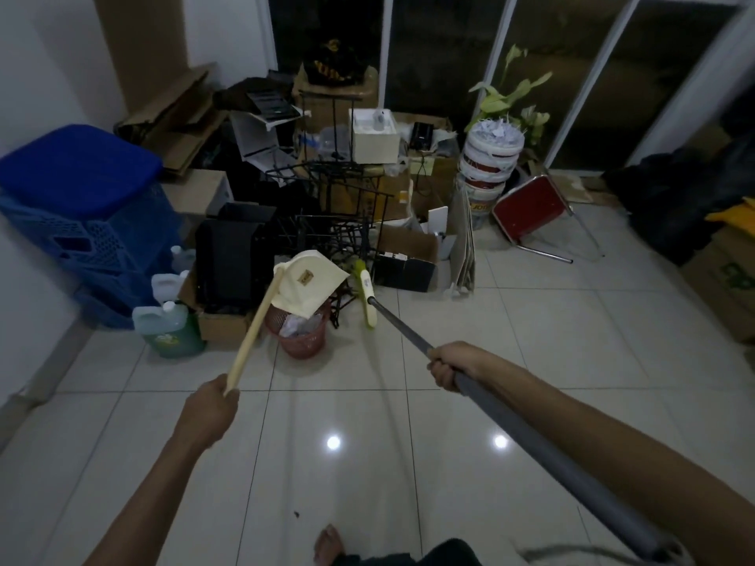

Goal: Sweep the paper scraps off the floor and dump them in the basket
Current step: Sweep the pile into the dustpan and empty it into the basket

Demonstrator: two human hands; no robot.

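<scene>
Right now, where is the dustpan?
In the head view the cream dustpan is left of centre, tipped above the red basket, on a long handle gripped by the left hand, with the broom just to its right.

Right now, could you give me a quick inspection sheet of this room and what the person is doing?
Surface: glossy tiled floor; one dark speck near a bare foot.
Job's things: dustpan tilted over basket, paper scraps inside; broom head right of it.
Clutter: blue crate, cardboard boxes, wire racks, jugs, red chair.
Hands: left hand grips dustpan handle; right hand grips broom handle.
Cables: nothing seen.
Surroundings: dark glass doors, plant.
</scene>
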